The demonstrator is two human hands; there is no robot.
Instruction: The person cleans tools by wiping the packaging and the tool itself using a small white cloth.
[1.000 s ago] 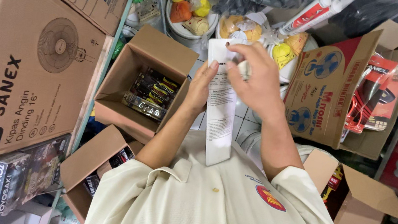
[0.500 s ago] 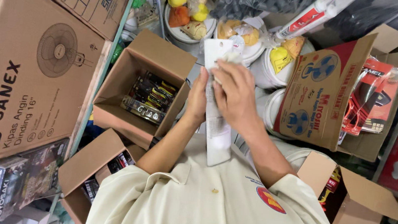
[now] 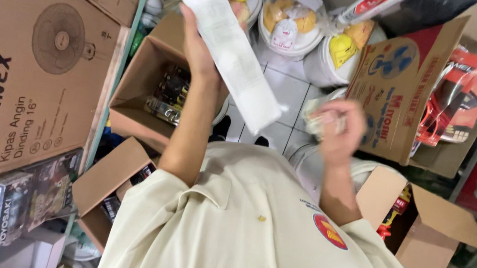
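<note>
A: What's changed since a second ago?

B: The hands have come apart. Both were on the long white slip in front of the chest; now the left hand (image 3: 197,50) alone has it and has lifted it up and to the left.

A: Where is the slip now?

B: The slip (image 3: 225,41) hangs tilted, its top end at the upper edge of the view and its lower end down over the white floor tiles (image 3: 283,91), above and just beside the open box (image 3: 135,88) of dark packs.

A: How does the left hand hold it?

B: Fingers are closed behind the slip, pinching it at about the middle of its left edge.

A: And the right hand?

B: The right hand (image 3: 333,127) is blurred, curled loosely around something small, crumpled and pale; what it is, I can't tell. It sits well apart from the slip, in front of the fan box (image 3: 402,81).

A: What else is around?

B: A large fan carton (image 3: 22,71) on the left, white tubs (image 3: 290,34) with yellow things in plastic at the top, another open box (image 3: 427,227) at lower right, and the cream shirt (image 3: 250,232) below.
</note>
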